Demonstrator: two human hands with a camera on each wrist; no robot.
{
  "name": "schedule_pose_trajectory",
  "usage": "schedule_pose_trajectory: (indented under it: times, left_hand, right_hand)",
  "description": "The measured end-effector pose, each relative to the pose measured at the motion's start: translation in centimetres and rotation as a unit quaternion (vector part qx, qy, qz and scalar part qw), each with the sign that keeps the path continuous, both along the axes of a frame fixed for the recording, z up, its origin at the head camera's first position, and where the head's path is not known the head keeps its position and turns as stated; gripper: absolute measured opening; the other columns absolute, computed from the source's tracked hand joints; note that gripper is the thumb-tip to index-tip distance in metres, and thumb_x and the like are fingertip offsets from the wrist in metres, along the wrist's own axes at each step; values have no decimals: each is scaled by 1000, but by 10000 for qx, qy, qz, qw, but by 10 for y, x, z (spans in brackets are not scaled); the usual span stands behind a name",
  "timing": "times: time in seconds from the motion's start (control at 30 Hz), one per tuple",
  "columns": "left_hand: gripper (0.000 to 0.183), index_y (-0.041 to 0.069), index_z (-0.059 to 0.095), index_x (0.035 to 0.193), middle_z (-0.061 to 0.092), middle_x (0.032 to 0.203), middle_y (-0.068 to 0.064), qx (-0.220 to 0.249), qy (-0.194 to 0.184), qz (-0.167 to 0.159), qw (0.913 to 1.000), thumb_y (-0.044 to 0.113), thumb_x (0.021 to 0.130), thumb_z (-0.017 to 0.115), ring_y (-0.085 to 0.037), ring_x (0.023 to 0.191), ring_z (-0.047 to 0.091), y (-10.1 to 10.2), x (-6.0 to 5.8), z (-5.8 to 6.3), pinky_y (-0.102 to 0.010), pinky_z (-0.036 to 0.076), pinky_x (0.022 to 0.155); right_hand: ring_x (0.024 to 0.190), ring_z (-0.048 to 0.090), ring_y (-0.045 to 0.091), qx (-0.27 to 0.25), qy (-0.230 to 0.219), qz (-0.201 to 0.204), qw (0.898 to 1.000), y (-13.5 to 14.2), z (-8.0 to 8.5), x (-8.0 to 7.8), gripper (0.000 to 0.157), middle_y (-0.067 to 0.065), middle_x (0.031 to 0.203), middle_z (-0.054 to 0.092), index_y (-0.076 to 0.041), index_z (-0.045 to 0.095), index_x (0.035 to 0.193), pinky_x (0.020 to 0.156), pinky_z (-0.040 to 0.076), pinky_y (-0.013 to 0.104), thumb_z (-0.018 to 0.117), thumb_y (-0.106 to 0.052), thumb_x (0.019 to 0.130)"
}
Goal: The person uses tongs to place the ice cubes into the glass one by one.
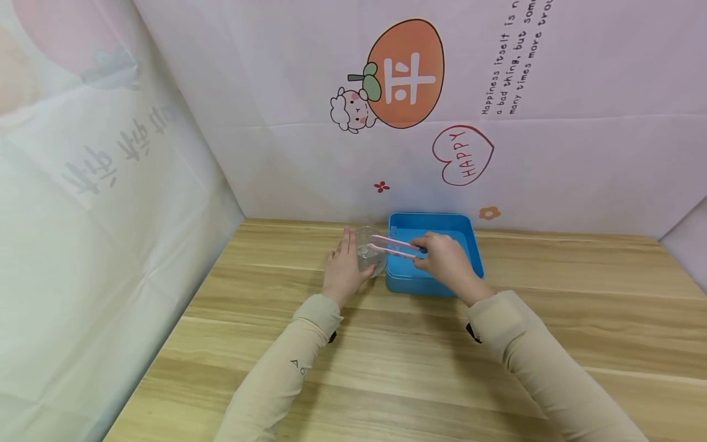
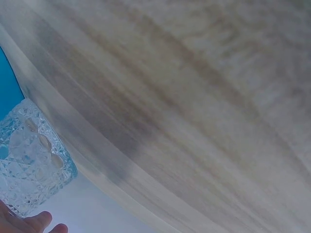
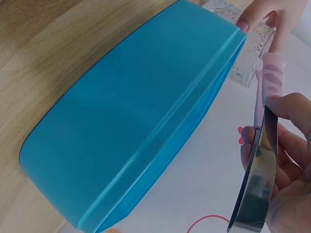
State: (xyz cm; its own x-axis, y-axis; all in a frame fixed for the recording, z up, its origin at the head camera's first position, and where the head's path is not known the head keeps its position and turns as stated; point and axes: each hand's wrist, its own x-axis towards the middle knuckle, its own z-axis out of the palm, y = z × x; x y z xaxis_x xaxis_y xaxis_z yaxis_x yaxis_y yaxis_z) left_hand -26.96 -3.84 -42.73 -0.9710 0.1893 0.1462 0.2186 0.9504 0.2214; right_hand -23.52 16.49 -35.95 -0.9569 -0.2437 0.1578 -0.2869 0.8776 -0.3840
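Note:
A clear, textured glass cup (image 1: 364,253) stands on the table just left of a blue box (image 1: 433,285). My left hand (image 1: 343,270) holds it from the left, thumb on the near side, fingers stretched along the far side. Pale oval shapes show through its faceted wall in the left wrist view. My right hand (image 1: 444,258), above the box, grips a pair of tongs (image 3: 257,189) with a shiny metal band and pink arms. The tongs' pink tips point left over the cup and stand apart, with nothing seen between them.
The wooden table (image 1: 386,368) meets a printed white cloth backdrop (image 1: 309,166) close behind the box and cup. Another white cloth (image 1: 110,245) hangs along the left edge. The box is open at the top, with raised walls.

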Motion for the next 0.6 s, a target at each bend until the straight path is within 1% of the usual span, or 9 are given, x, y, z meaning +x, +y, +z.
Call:
schedule_pose_trajectory:
  times: [0.2,0.3,0.5,0.6]
  left_hand:
    - [93,3,12,152,11,161,-10,-15,32,8,10000,51,87,60,-28,133,46,0,-1,0,-43,37,111]
    - [94,4,11,152,11,161,-10,11,-4,6,10000,51,87,60,-28,132,46,-1,-1,0,-43,36,112]
    - [95,5,8,152,9,161,-9,67,-131,27,9999,51,87,59,-29,134,44,0,-2,0,-44,34,113]
    - [95,5,9,152,10,161,-9,97,-108,32,9999,50,87,60,-29,134,44,0,-2,0,-44,35,113]
  right_hand:
    - [90,66,29,-95,190,-15,9998,1,-1,-1,36,19,102,68,1,66,116,76,57,41,71,-9,82]
    - [90,66,30,-158,280,-154,9994,4,-2,-2,37,19,102,68,1,66,117,75,57,42,72,-10,82]
    - [90,66,32,-274,277,-469,9981,11,-7,-4,36,22,104,67,2,65,117,74,56,43,70,-9,83]
    - [89,66,33,-258,270,-578,9976,14,-9,-5,35,23,105,67,2,66,116,73,56,43,70,-10,84]
